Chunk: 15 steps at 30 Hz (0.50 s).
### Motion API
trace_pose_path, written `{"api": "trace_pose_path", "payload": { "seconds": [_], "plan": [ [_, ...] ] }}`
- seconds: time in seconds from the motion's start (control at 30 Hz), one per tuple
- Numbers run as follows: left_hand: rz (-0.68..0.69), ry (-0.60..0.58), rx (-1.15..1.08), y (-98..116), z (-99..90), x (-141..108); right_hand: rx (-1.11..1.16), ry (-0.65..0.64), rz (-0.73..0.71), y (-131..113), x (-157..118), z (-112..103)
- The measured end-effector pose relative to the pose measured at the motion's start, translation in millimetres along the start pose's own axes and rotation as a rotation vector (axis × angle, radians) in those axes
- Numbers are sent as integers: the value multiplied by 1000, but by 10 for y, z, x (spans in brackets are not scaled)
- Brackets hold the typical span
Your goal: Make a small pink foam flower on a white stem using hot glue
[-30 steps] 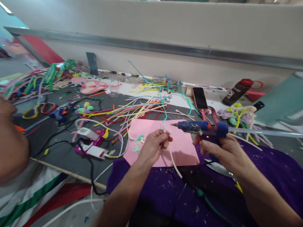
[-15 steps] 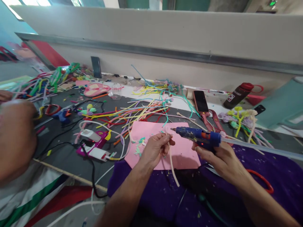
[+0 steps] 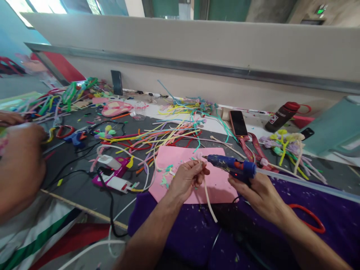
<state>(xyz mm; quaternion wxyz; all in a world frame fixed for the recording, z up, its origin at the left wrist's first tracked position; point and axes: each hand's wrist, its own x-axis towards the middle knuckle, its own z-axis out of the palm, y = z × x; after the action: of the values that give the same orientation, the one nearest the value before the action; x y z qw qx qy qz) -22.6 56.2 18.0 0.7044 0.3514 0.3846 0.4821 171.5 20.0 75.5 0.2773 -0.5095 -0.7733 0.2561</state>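
Note:
My left hand (image 3: 188, 178) is closed in a pinch on a cream pipe cleaner (image 3: 209, 202), whose free end hangs down below the fingers. A small pale lilac fuzzy piece (image 3: 198, 155) shows just above the fingertips; whether it is joined to the pipe cleaner is hidden. My right hand (image 3: 261, 191) is wrapped round the handle of a blue hot glue gun (image 3: 229, 164), with a long clear glue stick (image 3: 298, 181) out of its back. The nozzle points left at the lilac piece, touching or very close. Both hands are over a pink sheet (image 3: 222, 191) with green scraps.
Loose coloured pipe cleaners (image 3: 168, 137) lie beyond the sheet. To the left are a magenta power strip (image 3: 123, 170) with cords, another glue gun (image 3: 75, 139) and another person's arm (image 3: 22, 168). A phone (image 3: 238, 123), a dark bottle (image 3: 281, 117) and fuzzy flowers (image 3: 282, 144) are at right.
The glue gun has shifted slightly left, closer to my left hand. My left hand has moved a little right, still pinching the pipe cleaner. The view has tilted slightly.

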Motion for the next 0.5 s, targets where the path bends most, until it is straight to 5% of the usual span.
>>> {"api": "trace_pose_path", "payload": {
  "seconds": [0.5],
  "plan": [
    [-17, 3, 0, -3, 9, -7, -113, 5, -39, 5, 8, 27]
  ]
}}
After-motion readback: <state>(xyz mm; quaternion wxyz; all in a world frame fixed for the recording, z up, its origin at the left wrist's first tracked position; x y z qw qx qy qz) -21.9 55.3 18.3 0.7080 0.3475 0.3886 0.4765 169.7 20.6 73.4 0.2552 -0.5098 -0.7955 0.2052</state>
